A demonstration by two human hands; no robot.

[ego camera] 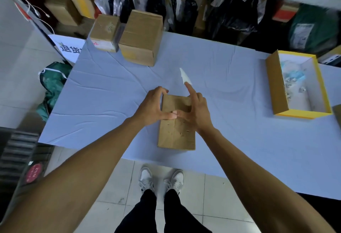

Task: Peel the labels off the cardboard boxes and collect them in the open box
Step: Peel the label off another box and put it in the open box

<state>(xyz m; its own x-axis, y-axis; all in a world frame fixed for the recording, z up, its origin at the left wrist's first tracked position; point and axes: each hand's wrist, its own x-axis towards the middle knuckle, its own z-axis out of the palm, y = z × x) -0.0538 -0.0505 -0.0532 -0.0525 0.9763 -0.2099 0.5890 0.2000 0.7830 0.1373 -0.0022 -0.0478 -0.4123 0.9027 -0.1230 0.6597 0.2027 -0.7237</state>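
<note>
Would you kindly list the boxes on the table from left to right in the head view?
Small cardboard box → larger cardboard box touching it → flat box under both hands → open yellow-rimmed box at the right edge.

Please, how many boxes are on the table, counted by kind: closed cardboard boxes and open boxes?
Closed cardboard boxes: 3 (under the hands, far left small, far left large)
Open boxes: 1 (yellow-edged)
Total: 4

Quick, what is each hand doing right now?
Left hand: open, fingers curled on the box, steadying it.
Right hand: open on the box, white scrap stuck at its fingertip.
</note>
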